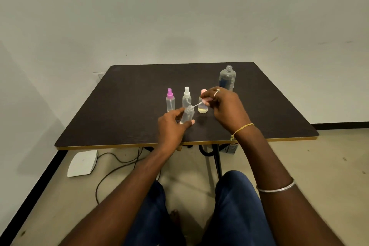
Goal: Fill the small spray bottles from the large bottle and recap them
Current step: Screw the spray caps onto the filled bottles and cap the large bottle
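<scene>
Dark brown laminate carries everything: the table [139,86] has the large bottle [227,79] standing uncapped near its far right corner, well apart from the work. I judge it is parked there to keep the pouring vessel clear while capping goes on.

Near the middle of the surface three capped small bottles stand in a row: purple-topped bottle [170,102], white-topped bottle [186,99] and pink-topped bottle [202,109], the last partly hidden behind the right hand [225,108].

Just in front of that row, the left hand [171,126] curls thumb and fingers round the open small bottle [187,115], steadying it so its neck makes a fixed target. The right hand pinches a spray head [205,101], which I can barely make out inside the fingers. Its dip tube [197,104] slants down with the tip at the bottle's mouth, as I read it for recapping.
</scene>
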